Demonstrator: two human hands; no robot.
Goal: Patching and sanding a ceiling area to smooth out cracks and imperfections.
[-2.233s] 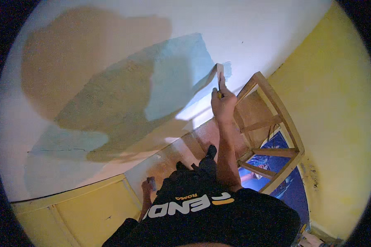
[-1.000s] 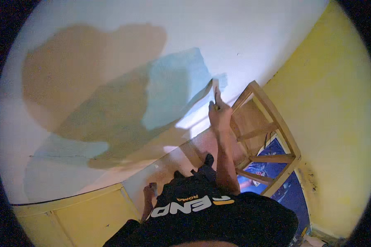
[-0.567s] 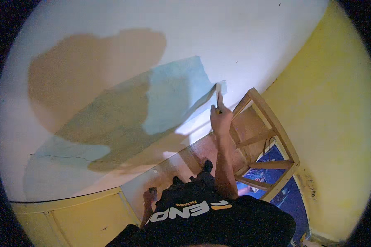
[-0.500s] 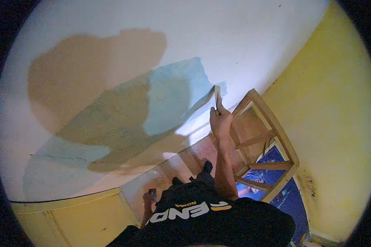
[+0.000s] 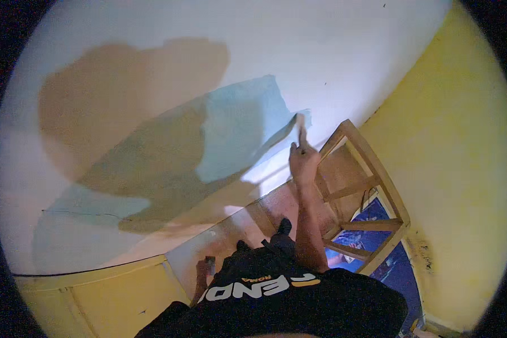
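Observation:
My right hand (image 5: 303,164) is raised to the wall, closed around a flat-bladed scraper (image 5: 301,127). The scraper's end meets the right tip of a blue-green patch (image 5: 236,141) on the white wall (image 5: 298,45). Its outline is slightly blurred, and a dark shadow trails to its left. Low at my left side, my left hand (image 5: 201,270) grips a small dark flat thing (image 5: 210,262); its kind is too small to make out. Most of the left fingers are hard to see.
Beside my right arm stands a wooden frame (image 5: 388,197) with crossbars, over a blue printed surface (image 5: 377,214). A yellow wall (image 5: 450,158) rises at the right. Yellow panels (image 5: 118,298) lie at lower left. My feet are on a brownish surface (image 5: 253,219). Shadows cover part of the wall.
The right hand and the scraper have shifted slightly right, and the scraper's tilt has changed a little. My left hand stays low, still holding the dark thing.

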